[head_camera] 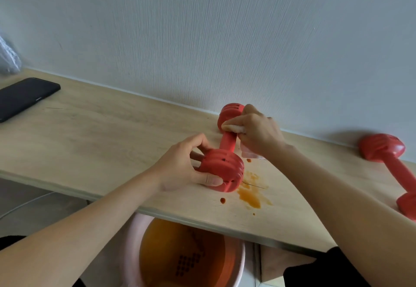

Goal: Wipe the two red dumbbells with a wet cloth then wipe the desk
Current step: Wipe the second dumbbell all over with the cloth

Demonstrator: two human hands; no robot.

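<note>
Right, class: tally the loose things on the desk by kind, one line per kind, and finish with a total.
Red dumbbells: 2, one held by the left hand and wiped by the right hand, one lying apart to the right
Cloths: 1
Black phones: 1
Total: 4

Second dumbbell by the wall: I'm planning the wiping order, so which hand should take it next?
Right: the right hand already holds the cloth and is nearer the second dumbbell; the left hand steadies the first dumbbell.

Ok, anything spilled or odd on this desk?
Yes: an orange-brown liquid smear and dark red droplets stain the desk beside the held dumbbell. Nothing looks damaged.
</note>
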